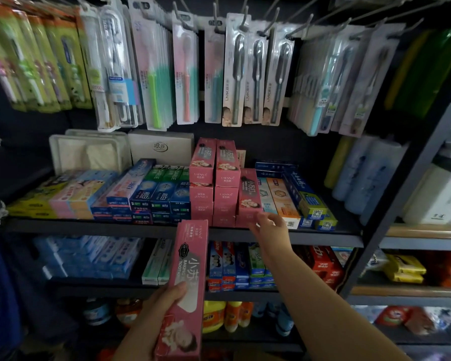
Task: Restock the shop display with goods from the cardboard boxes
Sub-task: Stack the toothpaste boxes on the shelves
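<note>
Left hand point(155, 312): wrapped round the lower half of a pink toothpaste carton point(184, 287), thumb across the printed front, remaining digits behind and out of sight. Carton held upright, clear of the shelf point(89, 226), below and in front of its front edge.

Right hand point(267, 230): extended to the shelf front, fingers loosely spread, holding nothing. Fingertips point(261, 217) at the lower end of a leaning pink carton point(249, 194); contact probable, not certain.

Stock location: stacked pink cartons point(214, 183) at mid-shelf, between green-and-blue cartons point(164, 194) and orange-and-blue cartons point(289, 199). Leaning carton propped against the right side of the stack. Hanging toothbrush packs point(235, 71) above.

Handling, judged from appearance: light, thin printed board, rigid along its length, easily dented under a hard squeeze. Glossy faces, likely slippery under a light pinch.

Recommended hold: across the two broad faces near mid-length, moderate pressure. Avoid the end flaps and corners. For seating in the row, push on the end face with flat fingertips.
</note>
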